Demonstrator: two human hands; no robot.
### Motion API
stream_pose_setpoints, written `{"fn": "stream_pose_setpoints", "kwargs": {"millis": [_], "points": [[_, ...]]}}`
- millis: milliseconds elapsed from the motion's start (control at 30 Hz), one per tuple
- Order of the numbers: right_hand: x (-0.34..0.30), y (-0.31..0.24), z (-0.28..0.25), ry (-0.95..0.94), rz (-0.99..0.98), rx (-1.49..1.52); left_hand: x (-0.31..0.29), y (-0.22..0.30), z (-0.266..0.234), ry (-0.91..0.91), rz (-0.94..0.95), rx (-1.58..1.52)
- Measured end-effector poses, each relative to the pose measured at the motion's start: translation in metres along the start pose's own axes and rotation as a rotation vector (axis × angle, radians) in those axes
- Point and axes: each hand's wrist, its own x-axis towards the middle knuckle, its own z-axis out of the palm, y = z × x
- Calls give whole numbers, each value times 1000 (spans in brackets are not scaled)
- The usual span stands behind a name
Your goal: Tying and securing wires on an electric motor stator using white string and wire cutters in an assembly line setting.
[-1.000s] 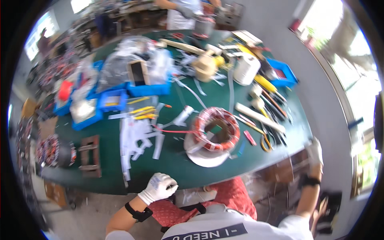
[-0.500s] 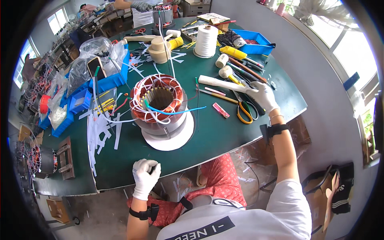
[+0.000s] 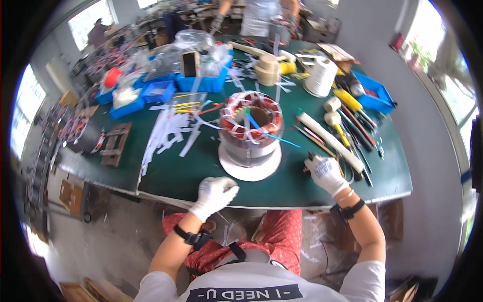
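In a white glove, my right hand (image 3: 326, 174) is closed at the right of the table, beside the lower end of a long pale stick (image 3: 331, 141). A small dark shape and a bit of red show at its fingertips, too blurred to name. My left hand (image 3: 216, 195), also gloved, is curled at the table's front edge, and whatever lies inside its fingers is hidden. Between and beyond both hands stands a motor stator (image 3: 250, 143) with white-laced copper windings and a blue sleeved lead (image 3: 271, 136). It rests on a round white base (image 3: 250, 171).
Behind the stator stand a thread cone (image 3: 321, 77) and a tan tape roll (image 3: 266, 69). Mallets and rods (image 3: 352, 126) lie to the right, near a blue bin (image 3: 375, 94). White paper strips (image 3: 168, 132) and blue trays (image 3: 158, 91) occupy the left. A co-worker (image 3: 256, 17) stands across the table.
My right hand has let go of the pale stick and come nearer, toward the small red item. The stick now lies slanted. My left hand stays curled; the whole view has shifted.
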Motion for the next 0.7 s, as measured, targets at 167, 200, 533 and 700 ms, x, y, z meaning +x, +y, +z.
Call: {"fn": "stream_pose_setpoints", "kwargs": {"millis": [167, 200, 533, 700], "points": [[-24, -55, -28, 100, 3, 560, -35, 33, 38, -99, 219, -305], [-37, -69, -32, -9, 19, 780, -54, 30, 43, -236, 181, -335], [-68, -201, 73, -456, 465, 1513, -80, -73, 83, 138, -111, -495], [-41, -228, 89, 91, 259, 1062, -80, -72, 76, -200, -461, -1036]]}}
